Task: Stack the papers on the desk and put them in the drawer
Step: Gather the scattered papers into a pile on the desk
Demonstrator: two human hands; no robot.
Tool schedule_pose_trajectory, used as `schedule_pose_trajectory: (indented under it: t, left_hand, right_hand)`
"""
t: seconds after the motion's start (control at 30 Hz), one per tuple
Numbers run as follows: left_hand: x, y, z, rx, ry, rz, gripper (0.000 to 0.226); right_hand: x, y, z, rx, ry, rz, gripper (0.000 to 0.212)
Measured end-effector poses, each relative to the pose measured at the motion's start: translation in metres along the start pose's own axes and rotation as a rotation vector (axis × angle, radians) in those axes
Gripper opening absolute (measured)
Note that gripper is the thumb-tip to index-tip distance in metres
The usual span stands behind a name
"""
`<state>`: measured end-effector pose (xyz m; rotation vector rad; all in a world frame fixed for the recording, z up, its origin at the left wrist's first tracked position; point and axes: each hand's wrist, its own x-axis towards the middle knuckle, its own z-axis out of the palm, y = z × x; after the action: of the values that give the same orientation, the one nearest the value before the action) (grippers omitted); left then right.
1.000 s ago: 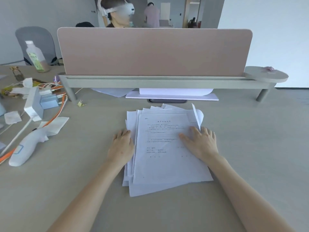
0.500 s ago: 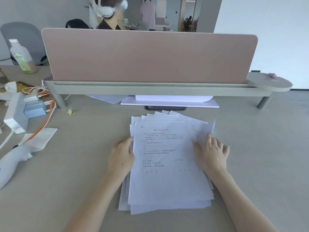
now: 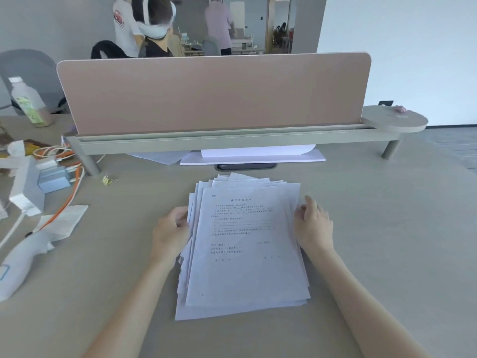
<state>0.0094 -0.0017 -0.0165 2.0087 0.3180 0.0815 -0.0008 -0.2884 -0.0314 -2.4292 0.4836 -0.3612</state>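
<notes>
At centre of the counter [image 3: 361, 228]: one loose pile of papers [image 3: 245, 249], edges fanned, sheet count not readable. Left hand [image 3: 170, 233] and right hand [image 3: 313, 226], two in all, fingers curled, press against opposite long edges; nothing pinched. Step: squaring the stack. Next, judged: tap edges flush, then lift. No drawer in view.

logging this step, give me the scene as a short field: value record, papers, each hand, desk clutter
papers: loose pile of papers flat on desk, edges uneven, printed sheet on top
left hand: left hand against pile's left edge
right hand: right hand against pile's right edge
clutter: bottle and orange cable far left
drawer: not visible
</notes>
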Motion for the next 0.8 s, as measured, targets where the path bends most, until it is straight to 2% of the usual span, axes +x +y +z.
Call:
schedule_pose_trajectory:
  t: [0.1,0.2,0.3,0.4,0.47,0.53,0.6,0.67,0.7,0.8]
  left_hand:
    - [0.004,0.005,-0.004,-0.072,0.009,-0.101,0.048]
    - [0.003,0.011,-0.002,-0.053,-0.028,-0.127,0.04]
    - [0.002,0.018,0.0,-0.08,-0.05,-0.14,0.031]
    - [0.002,0.025,-0.004,-0.263,-0.097,-0.217,0.005]
    - [0.001,0.03,-0.005,-0.376,-0.184,-0.271,0.012]
    - [0.0,0.031,-0.004,-0.338,-0.249,-0.277,0.017]
    - [-0.002,0.033,0.001,-0.236,-0.269,-0.262,0.058]
    - [-0.006,0.037,0.004,-0.099,-0.257,-0.223,0.078]
    - [-0.008,0.037,0.007,-0.064,-0.258,-0.207,0.075]
    - [-0.015,0.039,0.014,-0.029,-0.284,-0.108,0.046]
  right_hand:
    - [-0.002,-0.005,0.007,-0.228,-0.007,-0.015,0.031]
    - [-0.004,-0.015,0.011,-0.211,-0.076,-0.062,0.025]
    - [-0.004,-0.024,0.013,-0.173,-0.131,-0.069,0.028]
    - [-0.005,-0.024,0.012,-0.131,-0.105,-0.062,0.025]
    - [-0.006,-0.022,0.011,-0.129,-0.084,-0.086,0.026]
    - [-0.006,-0.022,0.009,-0.115,-0.078,-0.107,0.037]
    - [-0.006,-0.024,0.007,-0.082,-0.089,-0.1,0.041]
    - [-0.009,-0.026,0.007,-0.074,-0.102,-0.107,0.041]
    - [-0.011,-0.025,0.009,-0.069,-0.097,-0.118,0.042]
    - [-0.02,-0.023,0.015,-0.018,-0.065,-0.137,0.041]
